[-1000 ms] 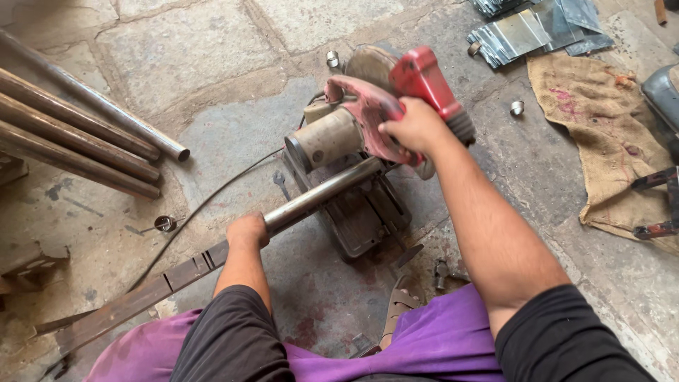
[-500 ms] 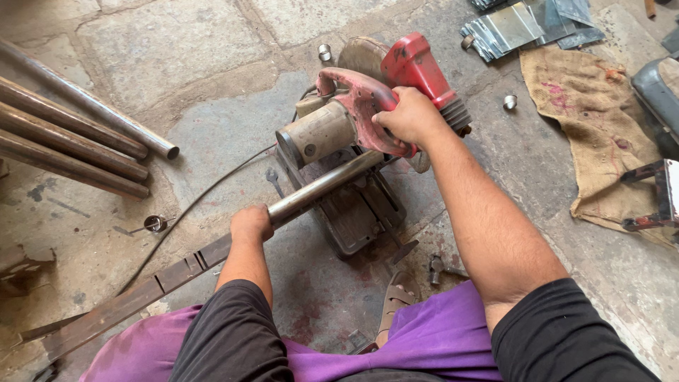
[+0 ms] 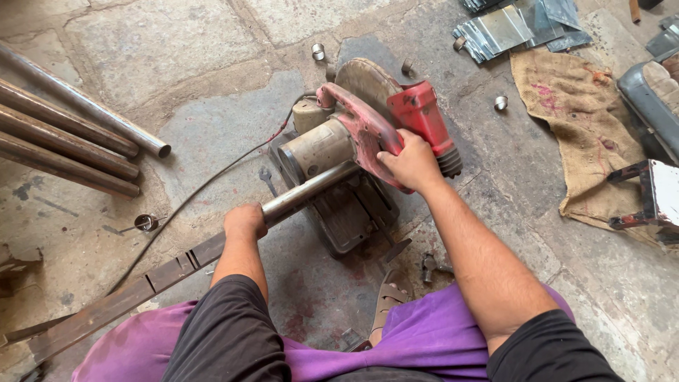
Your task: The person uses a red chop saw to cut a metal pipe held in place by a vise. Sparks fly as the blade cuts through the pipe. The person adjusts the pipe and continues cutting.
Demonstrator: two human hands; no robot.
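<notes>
Legs: purple cloth [image 3: 424,339] across the bottom of the frame, a sandalled foot [image 3: 387,301] just above it.
Left hand [image 3: 245,221]: left of centre, fingers clenched around the steel pipe [image 3: 311,189].
Steel pipe: runs up and right from the hand into the saw's base.
Right hand [image 3: 410,161]: centre, fingers wrapped around the handle of the red chop saw [image 3: 368,134].
Chop saw: on the stone floor [image 3: 177,42], centre frame.
Upper left: spare pipes [image 3: 71,134].
Upper right: metal sheets [image 3: 516,25], sacking [image 3: 587,134].

Chop saw [image 3: 353,141] on floor [image 3: 163,42] centre; pipe [image 3: 304,192] lies in it, spare pipes [image 3: 64,134] left, sack [image 3: 573,127] right, metal sheets [image 3: 516,25] behind.
</notes>
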